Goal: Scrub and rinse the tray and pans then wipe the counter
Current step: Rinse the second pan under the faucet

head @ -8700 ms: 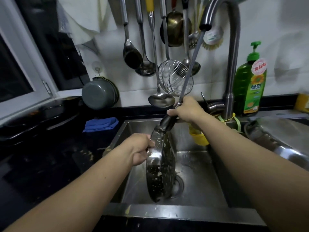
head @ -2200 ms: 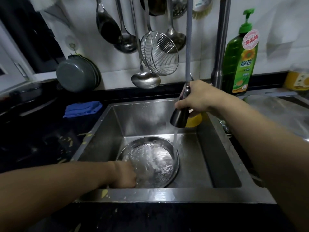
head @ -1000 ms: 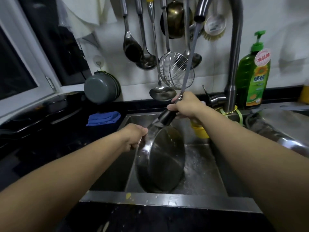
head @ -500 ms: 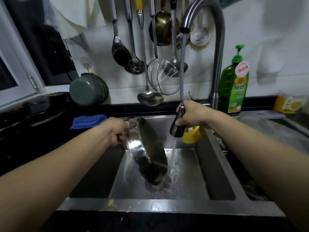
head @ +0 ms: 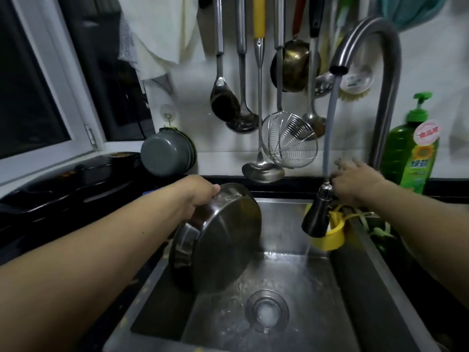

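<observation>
While left hand (head: 200, 196) fingers grip the round steel pan's (head: 223, 240) rim — tilted, wet — right hand (head: 355, 184) fingers spread open.

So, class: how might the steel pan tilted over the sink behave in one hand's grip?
The steel pan looks wet and shiny, so probably slippery. It is rigid metal, unlikely to flex. The left hand grips only its upper rim, so it may swing.

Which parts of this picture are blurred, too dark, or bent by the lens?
Head view: the right hand near the spray head is smeared by motion; the left hand gripping the steel pan is sharper. The counter on the left is almost black. Dull glare lies on the pan's bottom. The wide lens bows the window frame and the faucet.
</observation>
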`<state>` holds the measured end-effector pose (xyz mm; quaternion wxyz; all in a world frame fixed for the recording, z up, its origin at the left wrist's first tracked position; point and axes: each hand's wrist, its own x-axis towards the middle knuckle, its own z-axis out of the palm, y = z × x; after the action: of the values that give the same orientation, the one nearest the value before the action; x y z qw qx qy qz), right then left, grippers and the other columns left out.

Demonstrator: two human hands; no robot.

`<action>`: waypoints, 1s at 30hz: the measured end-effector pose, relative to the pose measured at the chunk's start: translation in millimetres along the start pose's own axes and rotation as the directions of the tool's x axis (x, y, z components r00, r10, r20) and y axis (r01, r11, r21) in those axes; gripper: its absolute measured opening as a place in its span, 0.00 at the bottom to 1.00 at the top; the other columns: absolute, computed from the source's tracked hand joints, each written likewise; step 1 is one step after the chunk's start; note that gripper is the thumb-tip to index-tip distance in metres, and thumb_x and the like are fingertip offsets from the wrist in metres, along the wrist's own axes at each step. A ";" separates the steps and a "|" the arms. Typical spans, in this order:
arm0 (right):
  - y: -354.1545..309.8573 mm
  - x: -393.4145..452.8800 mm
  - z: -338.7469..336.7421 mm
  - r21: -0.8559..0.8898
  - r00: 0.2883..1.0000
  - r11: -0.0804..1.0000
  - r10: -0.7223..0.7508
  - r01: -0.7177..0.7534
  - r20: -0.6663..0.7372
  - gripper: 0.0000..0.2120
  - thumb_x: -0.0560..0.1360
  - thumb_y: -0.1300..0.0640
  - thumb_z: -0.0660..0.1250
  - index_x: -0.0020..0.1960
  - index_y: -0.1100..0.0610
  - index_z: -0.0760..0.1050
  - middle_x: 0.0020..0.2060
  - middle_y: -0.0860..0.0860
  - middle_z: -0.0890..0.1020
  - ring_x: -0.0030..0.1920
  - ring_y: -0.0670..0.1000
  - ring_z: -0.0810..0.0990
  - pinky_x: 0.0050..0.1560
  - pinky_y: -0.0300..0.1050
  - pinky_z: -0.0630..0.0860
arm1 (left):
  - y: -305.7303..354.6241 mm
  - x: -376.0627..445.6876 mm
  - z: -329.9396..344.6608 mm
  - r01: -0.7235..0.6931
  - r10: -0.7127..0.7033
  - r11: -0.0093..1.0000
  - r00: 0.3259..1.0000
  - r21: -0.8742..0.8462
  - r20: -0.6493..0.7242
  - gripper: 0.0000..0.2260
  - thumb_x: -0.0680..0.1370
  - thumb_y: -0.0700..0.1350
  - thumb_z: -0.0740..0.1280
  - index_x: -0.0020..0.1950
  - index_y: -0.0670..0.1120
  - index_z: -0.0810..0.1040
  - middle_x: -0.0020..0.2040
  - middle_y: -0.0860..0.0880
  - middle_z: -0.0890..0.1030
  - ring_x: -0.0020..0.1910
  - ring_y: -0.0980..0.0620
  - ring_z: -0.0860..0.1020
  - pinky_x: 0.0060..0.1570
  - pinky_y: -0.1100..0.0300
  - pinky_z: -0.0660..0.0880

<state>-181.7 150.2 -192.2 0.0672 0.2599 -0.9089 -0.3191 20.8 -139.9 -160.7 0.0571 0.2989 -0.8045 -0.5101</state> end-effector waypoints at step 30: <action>-25.7 -196.1 -2.1 0.743 0.976 0.669 0.147 0.024 -0.164 0.14 0.83 0.50 0.59 0.63 0.50 0.80 0.62 0.50 0.78 0.70 0.53 0.69 0.68 0.49 0.61 | -55.8 -141.0 6.4 0.107 -0.396 0.400 0.916 -0.910 -0.066 0.16 0.80 0.40 0.56 0.57 0.41 0.82 0.52 0.39 0.85 0.49 0.36 0.84 0.45 0.34 0.81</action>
<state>-2.2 233.0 -197.8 0.0621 0.2659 -0.9558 0.1088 156.7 -75.6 -181.4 0.2370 0.4090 -0.3421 -0.8121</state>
